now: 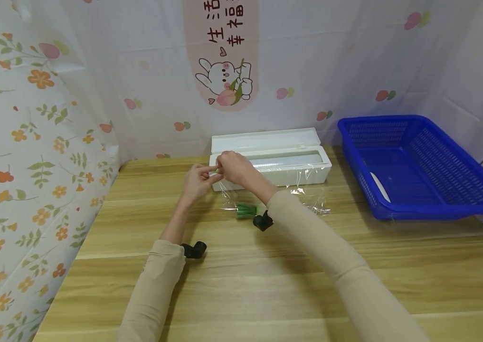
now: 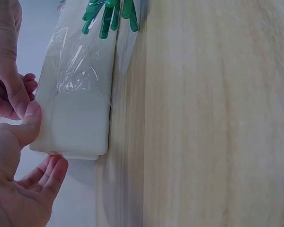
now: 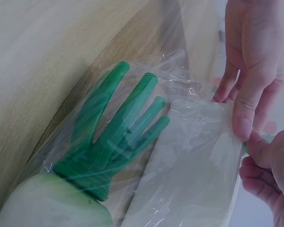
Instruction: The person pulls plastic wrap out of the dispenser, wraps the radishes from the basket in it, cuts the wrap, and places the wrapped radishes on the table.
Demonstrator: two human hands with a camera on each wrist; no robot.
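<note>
At centre frame of the head view, both hands met at the left end of the long white plastic cling-film dispenser box, which stood with its lid raised near the back of the pale wooden table. The left hand and the right hand each pinched the edge of the thin transparent cling film between thumb and fingertips. In the right wrist view the right hand occupied the lower right corner, the left hand the upper right.

The film ran from the box down onto the table, draped over a white radish-like toy vegetable with green plastic leaves, lower left in the right wrist view and just below the hands in the head view.

Handling judgement: the film appeared very light, limp and clingy, likely to crease, stick to itself and tear. A hold along the free edge, hands apart and keeping it taut, seemed soundest.

Not determinable: the exact edge of the film, being nearly invisible against the box; the roll inside, half hidden by the hands; whether the film remained attached to the roll. The vegetable's body was cut off at the frame bottom. A blue plastic mesh basket at right held a white item, unidentified.
</note>
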